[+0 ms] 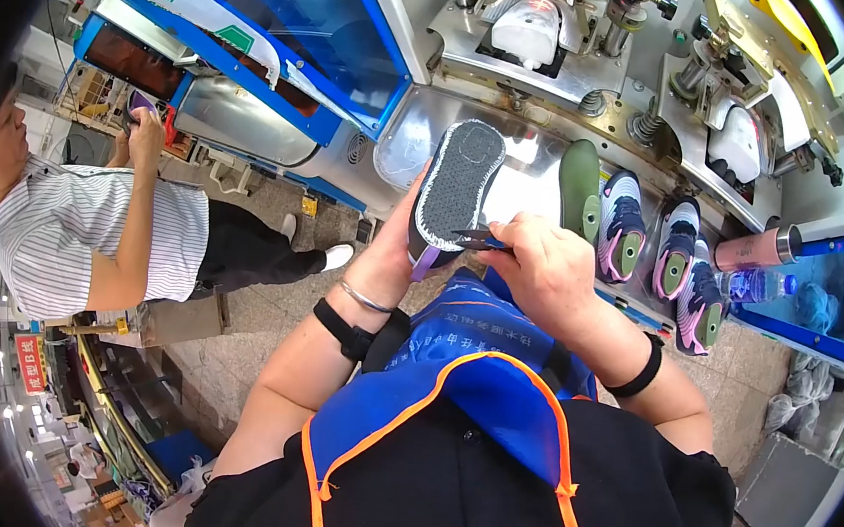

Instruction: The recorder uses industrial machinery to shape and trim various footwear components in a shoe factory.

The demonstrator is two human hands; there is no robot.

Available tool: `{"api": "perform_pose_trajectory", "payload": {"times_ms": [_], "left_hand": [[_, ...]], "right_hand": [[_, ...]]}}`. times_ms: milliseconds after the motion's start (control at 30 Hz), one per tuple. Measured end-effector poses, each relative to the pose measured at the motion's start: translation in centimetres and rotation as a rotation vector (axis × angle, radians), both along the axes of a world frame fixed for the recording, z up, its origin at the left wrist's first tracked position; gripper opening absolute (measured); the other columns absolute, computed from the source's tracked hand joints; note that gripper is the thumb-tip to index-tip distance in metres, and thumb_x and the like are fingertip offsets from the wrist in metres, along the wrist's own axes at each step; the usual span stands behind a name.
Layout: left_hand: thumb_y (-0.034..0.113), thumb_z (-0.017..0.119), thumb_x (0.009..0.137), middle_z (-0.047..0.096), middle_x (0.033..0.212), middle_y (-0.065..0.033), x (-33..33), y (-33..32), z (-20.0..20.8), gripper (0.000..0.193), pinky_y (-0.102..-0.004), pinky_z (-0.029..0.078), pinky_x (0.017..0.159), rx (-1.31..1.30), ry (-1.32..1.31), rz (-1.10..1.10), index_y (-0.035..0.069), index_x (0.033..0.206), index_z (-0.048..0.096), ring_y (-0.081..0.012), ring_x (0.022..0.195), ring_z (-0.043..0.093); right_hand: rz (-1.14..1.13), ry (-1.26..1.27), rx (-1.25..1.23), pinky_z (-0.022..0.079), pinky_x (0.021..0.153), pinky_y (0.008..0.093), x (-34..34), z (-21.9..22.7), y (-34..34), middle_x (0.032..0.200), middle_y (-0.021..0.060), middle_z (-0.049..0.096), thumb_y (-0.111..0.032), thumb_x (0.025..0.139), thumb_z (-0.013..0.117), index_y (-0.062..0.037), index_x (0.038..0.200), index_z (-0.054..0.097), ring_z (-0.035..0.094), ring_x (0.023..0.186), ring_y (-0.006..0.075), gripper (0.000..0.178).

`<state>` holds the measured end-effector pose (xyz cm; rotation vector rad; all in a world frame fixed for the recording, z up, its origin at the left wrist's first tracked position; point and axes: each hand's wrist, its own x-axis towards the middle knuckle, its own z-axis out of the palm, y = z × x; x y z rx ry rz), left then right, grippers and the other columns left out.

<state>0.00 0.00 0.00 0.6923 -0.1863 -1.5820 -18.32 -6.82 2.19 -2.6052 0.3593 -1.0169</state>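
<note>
My left hand [395,246] holds a sports shoe [457,188] sole-up, its grey textured sole facing me and a purple edge showing at the heel. My right hand [545,269] grips small dark scissors [482,237], whose tips touch the lower edge of the sole. Both hands are in front of my chest, above a blue apron with orange trim [463,368]. Black bands are on both wrists, and a silver bangle on the left.
A metal machine shelf [530,178] holds a green shoe last [579,187] and several purple-and-white shoes [679,256]. A pink flask [760,248] and a plastic bottle [756,286] lie at the right. A person in a striped shirt [93,235] works at the left.
</note>
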Motion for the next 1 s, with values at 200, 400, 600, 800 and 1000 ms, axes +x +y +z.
{"api": "perform_pose_trajectory", "payload": {"times_ms": [200,400,600,800,1000], "left_hand": [[0.044,0.048,0.099,0.069,0.097,-0.0036,-3.2,-1.1,1.1,0.041,-0.0284,0.057,0.071,0.291,-0.038,-0.059,0.011,0.117,0.063,-0.0114,0.079,0.066],[0.049,0.049,0.097,0.066,0.112,-0.0133,-1.9,-1.4,-0.4,0.055,-0.0354,0.058,0.081,0.202,-0.022,0.003,0.004,0.126,0.055,-0.0216,0.092,0.068],[0.048,0.05,0.097,0.063,0.122,-0.0109,0.3,-1.8,-2.7,0.054,-0.0366,0.054,0.09,0.149,0.084,0.07,0.006,0.129,0.055,-0.0211,0.105,0.064],[0.041,0.039,0.103,0.057,0.132,-0.0105,-0.4,-2.1,-1.0,0.049,-0.0375,0.054,0.094,0.101,0.016,0.018,0.008,0.138,0.047,-0.0218,0.112,0.061],[0.043,0.04,0.102,0.061,0.124,-0.0112,-0.2,-2.3,-1.8,0.05,-0.0381,0.06,0.082,0.11,0.067,-0.044,0.008,0.136,0.049,-0.0228,0.101,0.067]], "right_hand": [[0.137,-0.142,-0.159,0.045,0.051,0.0278,1.6,-0.4,2.3,0.08,0.0012,0.06,-0.021,0.078,0.068,-0.0087,0.098,0.061,0.059,0.064,0.0137,0.025],[-0.11,-0.19,0.15,0.049,0.052,0.0343,-0.1,1.4,-0.3,0.078,0.0095,0.061,-0.017,0.077,0.076,-0.0035,0.1,0.059,0.063,0.063,0.0246,0.031],[-0.089,-0.034,0.111,0.049,0.053,0.0343,-2.7,-0.1,-0.7,0.076,0.0071,0.059,-0.019,0.074,0.077,-0.0051,0.097,0.059,0.062,0.064,0.024,0.033],[-0.067,-0.049,0.05,0.049,0.055,0.0339,-2.2,-0.4,-0.8,0.076,0.0074,0.058,-0.019,0.074,0.077,-0.0042,0.095,0.058,0.063,0.066,0.0235,0.032],[-0.097,-0.055,0.164,0.049,0.052,0.0343,-1.5,-1.1,-0.3,0.076,0.0088,0.06,-0.014,0.07,0.08,-0.004,0.096,0.058,0.062,0.062,0.025,0.035]]}}
